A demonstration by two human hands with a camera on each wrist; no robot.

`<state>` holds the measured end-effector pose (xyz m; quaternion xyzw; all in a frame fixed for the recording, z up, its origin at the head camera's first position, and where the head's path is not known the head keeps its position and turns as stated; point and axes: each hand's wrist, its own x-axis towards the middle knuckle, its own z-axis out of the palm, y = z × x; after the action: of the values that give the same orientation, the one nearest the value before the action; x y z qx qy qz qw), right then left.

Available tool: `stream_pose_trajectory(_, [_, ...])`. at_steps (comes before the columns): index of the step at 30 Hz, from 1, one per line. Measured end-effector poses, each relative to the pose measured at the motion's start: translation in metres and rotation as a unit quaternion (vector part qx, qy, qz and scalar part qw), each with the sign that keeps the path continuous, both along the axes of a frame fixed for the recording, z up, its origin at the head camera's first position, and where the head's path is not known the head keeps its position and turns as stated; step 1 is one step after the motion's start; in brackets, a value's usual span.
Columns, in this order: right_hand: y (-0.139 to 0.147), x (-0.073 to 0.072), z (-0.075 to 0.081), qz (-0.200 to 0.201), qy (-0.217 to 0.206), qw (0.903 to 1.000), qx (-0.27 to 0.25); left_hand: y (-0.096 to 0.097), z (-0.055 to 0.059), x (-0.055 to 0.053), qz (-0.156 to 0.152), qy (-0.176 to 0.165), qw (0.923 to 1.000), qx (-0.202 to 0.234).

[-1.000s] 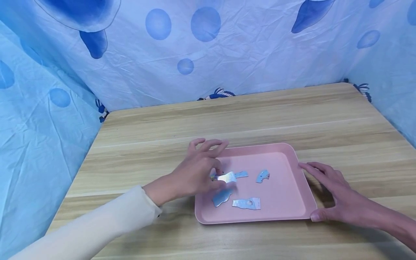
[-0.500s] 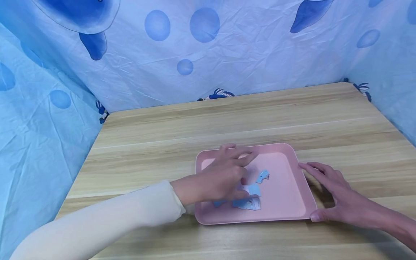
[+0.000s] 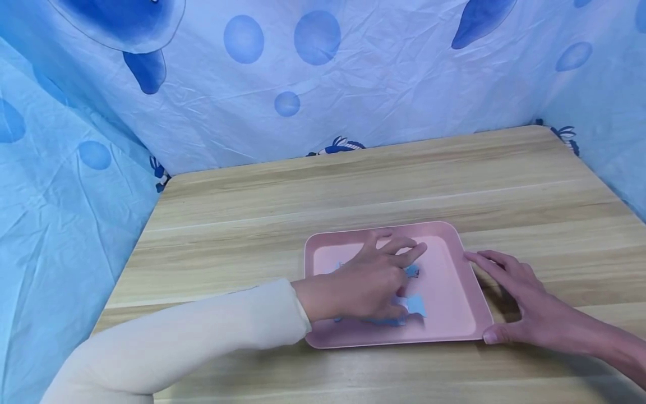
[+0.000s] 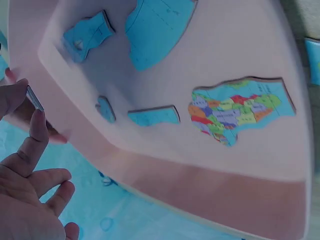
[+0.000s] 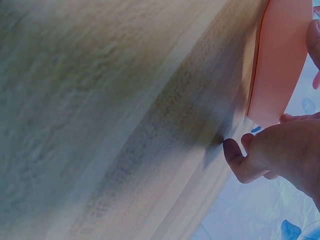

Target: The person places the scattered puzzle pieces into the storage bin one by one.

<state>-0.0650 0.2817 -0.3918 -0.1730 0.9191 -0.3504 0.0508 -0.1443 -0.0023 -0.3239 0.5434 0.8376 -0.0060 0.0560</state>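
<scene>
My left hand [image 3: 370, 280] is over the pink tray [image 3: 459, 297], pinching a light-blue jigsaw puzzle piece [image 3: 416, 304] between thumb and index finger. The left wrist view shows that held piece [image 4: 35, 98] edge-on; its other fingers are spread. Several more pieces lie in the tray below, among them a multicoloured map piece [image 4: 242, 107], a large blue piece [image 4: 162, 30] and a narrow blue strip [image 4: 154, 116]. In the head view the left hand hides most of them. My right hand [image 3: 525, 306] rests against the tray's right side, thumb at the near corner, index fingertip on the outer wall.
The tray stands on a wood-grain table [image 3: 242, 213]. Another blue piece [image 4: 314, 60] lies outside the tray, at the edge of the left wrist view. A blue sea-patterned cloth [image 3: 383, 84] hangs behind the table and along its sides.
My left hand has carried the pinched puzzle piece from the tray's left side rightward and slightly nearer, towards the tray's front middle. The right hand and tray have stayed put.
</scene>
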Motion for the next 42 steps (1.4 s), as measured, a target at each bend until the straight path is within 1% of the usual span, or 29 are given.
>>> stream_pose_trajectory(7, [0.000, 0.000, -0.001, 0.006, 0.020, 0.9998, 0.004, 0.014, -0.008, 0.004, -0.011, 0.014, 0.9996, -0.023])
stream_pose_trajectory(10, [0.000, 0.001, -0.001, 0.005, 0.029, 0.9995, 0.009, 0.022, -0.010, 0.006, -0.010, 0.017, 0.9988, -0.044])
stream_pose_trajectory(13, [0.000, 0.000, -0.001, 0.006, 0.032, 0.9994, 0.008, 0.029, -0.012, 0.008, -0.011, 0.020, 0.9972, -0.071])
stream_pose_trajectory(16, [0.000, 0.000, -0.002, 0.006, 0.031, 0.9995, 0.007, 0.035, -0.015, 0.008, -0.012, 0.020, 0.9960, -0.086])
stream_pose_trajectory(22, [0.000, 0.000, -0.003, 0.009, 0.037, 0.9993, 0.004, 0.040, -0.023, 0.006, -0.011, 0.015, 0.9960, -0.088])
stream_pose_trajectory(29, [0.002, 0.000, -0.003, 0.000, 0.018, 0.9998, 0.006, 0.045, -0.031, 0.006, 0.004, 0.013, 0.9953, -0.095])
stream_pose_trajectory(34, [0.002, 0.000, -0.002, 0.002, 0.020, 0.9998, 0.006, 0.049, -0.037, 0.006, 0.014, 0.012, 0.9952, -0.096])
stream_pose_trajectory(38, [0.001, 0.000, -0.002, 0.000, 0.021, 0.9998, 0.007, 0.050, -0.039, 0.007, 0.016, 0.011, 0.9952, -0.096])
stream_pose_trajectory(42, [0.001, 0.000, -0.003, -0.003, 0.020, 0.9998, 0.005, 0.050, -0.039, 0.006, 0.013, 0.013, 0.9956, -0.092])
